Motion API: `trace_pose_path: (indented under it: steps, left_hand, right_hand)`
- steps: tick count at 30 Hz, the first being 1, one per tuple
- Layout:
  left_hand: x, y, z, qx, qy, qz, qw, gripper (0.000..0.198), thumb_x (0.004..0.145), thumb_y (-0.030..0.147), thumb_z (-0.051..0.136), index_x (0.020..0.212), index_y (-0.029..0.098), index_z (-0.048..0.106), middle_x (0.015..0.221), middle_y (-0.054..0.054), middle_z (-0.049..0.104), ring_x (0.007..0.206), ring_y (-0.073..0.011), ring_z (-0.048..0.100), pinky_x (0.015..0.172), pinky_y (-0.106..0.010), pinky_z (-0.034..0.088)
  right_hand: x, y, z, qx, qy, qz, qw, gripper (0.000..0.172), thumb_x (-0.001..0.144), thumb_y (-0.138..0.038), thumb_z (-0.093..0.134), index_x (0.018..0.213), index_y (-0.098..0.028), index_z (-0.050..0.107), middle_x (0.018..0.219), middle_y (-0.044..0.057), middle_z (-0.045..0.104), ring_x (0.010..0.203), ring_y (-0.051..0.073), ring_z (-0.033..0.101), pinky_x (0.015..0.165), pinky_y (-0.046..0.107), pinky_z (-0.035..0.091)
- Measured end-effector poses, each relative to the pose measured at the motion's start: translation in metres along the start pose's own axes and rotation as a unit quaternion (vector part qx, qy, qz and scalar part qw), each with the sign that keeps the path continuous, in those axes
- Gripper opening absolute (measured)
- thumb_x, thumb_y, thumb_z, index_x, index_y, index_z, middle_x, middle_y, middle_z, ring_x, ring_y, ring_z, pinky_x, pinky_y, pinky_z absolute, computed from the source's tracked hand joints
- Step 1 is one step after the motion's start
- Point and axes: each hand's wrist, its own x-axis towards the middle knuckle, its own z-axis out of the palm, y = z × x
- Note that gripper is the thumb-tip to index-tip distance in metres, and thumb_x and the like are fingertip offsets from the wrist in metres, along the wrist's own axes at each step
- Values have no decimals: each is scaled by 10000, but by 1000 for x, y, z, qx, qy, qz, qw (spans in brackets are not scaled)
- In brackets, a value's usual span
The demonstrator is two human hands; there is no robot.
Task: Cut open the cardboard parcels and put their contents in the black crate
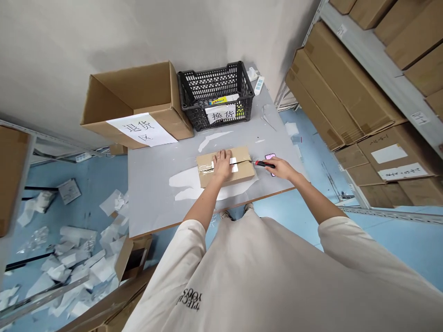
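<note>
A small brown cardboard parcel (238,173) lies on the grey table (155,193), with clear tape along its top seam and a white label partly showing. My left hand (222,165) rests flat on the parcel and holds it down. My right hand (281,168) grips a red-and-black utility knife (265,163), whose tip reaches the parcel's right end along the seam. A pink phone (270,159) lies on the table just beyond the knife, partly hidden by my right hand.
An open cardboard box (138,101) with a paper sign and a black plastic crate (216,94) stand at the table's far side. Shelves of stacked cartons (349,92) rise on the right. Paper scraps and packaging litter the blue floor at left.
</note>
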Motion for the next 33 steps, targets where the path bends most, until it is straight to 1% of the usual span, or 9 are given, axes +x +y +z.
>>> trace_pose_path:
  steps: [6, 9, 15, 17, 20, 23, 28, 31, 33]
  left_hand:
    - [-7, -1, 13, -4, 18, -3, 1000, 754, 1132, 391, 412, 1847, 204, 265, 1915, -179, 280, 1800, -347, 200, 1447, -647, 99]
    - [-10, -1, 18, -2, 34, -3, 999, 744, 1153, 407, 349, 1861, 204, 238, 1911, -162, 304, 1798, -336, 212, 1449, -643, 97]
    - [-11, -3, 22, 21, 37, -6, 999, 727, 1167, 411, 232, 1850, 164, 274, 1916, -148, 295, 1799, -334, 215, 1459, -635, 113]
    - [-12, -4, 24, 23, 39, -5, 999, 729, 1164, 415, 231, 1848, 164, 279, 1918, -143, 293, 1800, -335, 212, 1461, -641, 112]
    - [-14, -5, 27, 22, 45, -3, 999, 723, 1166, 415, 244, 1847, 174, 282, 1918, -135, 296, 1802, -323, 208, 1467, -626, 96]
    - [-13, -5, 28, 17, 47, -7, 999, 719, 1157, 402, 304, 1837, 166, 297, 1914, -145, 304, 1802, -320, 210, 1471, -612, 88]
    - [-21, -8, 22, -4, 50, 10, 999, 741, 1087, 360, 456, 1793, 149, 371, 1864, -180, 390, 1788, -354, 240, 1463, -625, 127]
    - [-46, -18, 19, -6, 65, 24, 998, 697, 1096, 399, 492, 1755, 179, 435, 1835, -184, 427, 1756, -374, 299, 1444, -624, 181]
    - [-69, -27, 19, -4, 77, 16, 997, 656, 1112, 445, 518, 1723, 211, 480, 1803, -191, 463, 1688, -384, 405, 1400, -599, 286]
  right_hand:
    - [5, 5, 7, -13, 8, -11, 1000, 504, 1092, -441, 640, 1566, -316, 757, 1162, 128, 757, 1113, 347, 708, 992, 409, 559]
    - [9, 7, 16, -18, 17, -21, 999, 510, 1110, -442, 627, 1583, -290, 744, 1204, 140, 757, 1125, 343, 710, 1014, 417, 562]
    - [15, 20, 37, -47, 79, -56, 994, 493, 1118, -443, 593, 1542, -267, 772, 1249, 164, 770, 1196, 376, 697, 1048, 495, 577]
    - [15, 32, 33, -43, 112, -51, 992, 511, 1123, -463, 560, 1548, -268, 765, 1258, 172, 770, 1205, 387, 692, 1063, 524, 577]
    - [14, 52, 17, -22, 190, 12, 981, 561, 1128, -502, 515, 1580, -250, 732, 1262, 186, 762, 1179, 394, 695, 1063, 539, 584]
    - [17, 62, 6, 2, 189, 31, 981, 620, 1059, -547, 630, 1574, -214, 718, 1290, 190, 766, 1201, 411, 688, 1075, 557, 583]
    - [37, 42, 19, 66, 158, 34, 985, 526, 1004, -497, 683, 1419, -191, 782, 1240, 167, 774, 1168, 374, 708, 1107, 540, 573]
    - [60, 20, 28, 93, 146, 9, 985, 474, 981, -481, 704, 1349, -198, 801, 1232, 155, 778, 1169, 367, 714, 1112, 533, 570]
    - [79, 3, 31, 104, 135, -23, 985, 447, 982, -474, 697, 1327, -211, 804, 1275, 149, 781, 1214, 369, 710, 1133, 534, 560]
